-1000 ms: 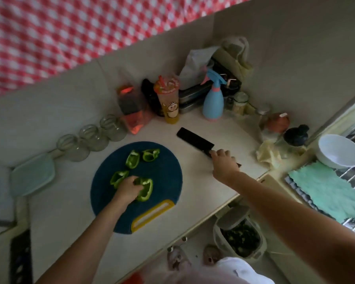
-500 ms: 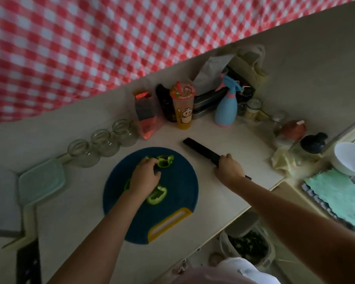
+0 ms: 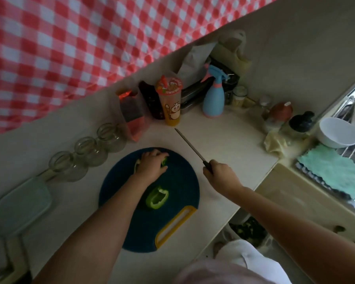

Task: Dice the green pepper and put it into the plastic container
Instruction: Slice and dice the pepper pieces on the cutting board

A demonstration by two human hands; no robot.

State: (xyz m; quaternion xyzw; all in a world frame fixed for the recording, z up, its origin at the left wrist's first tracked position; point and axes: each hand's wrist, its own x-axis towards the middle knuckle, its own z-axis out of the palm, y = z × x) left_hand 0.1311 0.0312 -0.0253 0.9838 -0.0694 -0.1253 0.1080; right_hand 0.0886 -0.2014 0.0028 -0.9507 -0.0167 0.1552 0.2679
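One green pepper piece (image 3: 157,198) lies loose on the near half of the blue cutting board (image 3: 178,181), apart from both hands. The plastic container (image 3: 21,206) sits well off to the left. Farther in, the left hand (image 3: 152,165) has its fingers curled over pepper pieces (image 3: 164,161) at the board's far edge. Right of the board, the right hand (image 3: 219,174) has its fingers clamped round the handle of the knife (image 3: 190,145), and the blade points away over the surface (image 3: 223,140).

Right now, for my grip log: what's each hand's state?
Left hand: curled over pepper pieces, holding them.
Right hand: closed on the knife handle.
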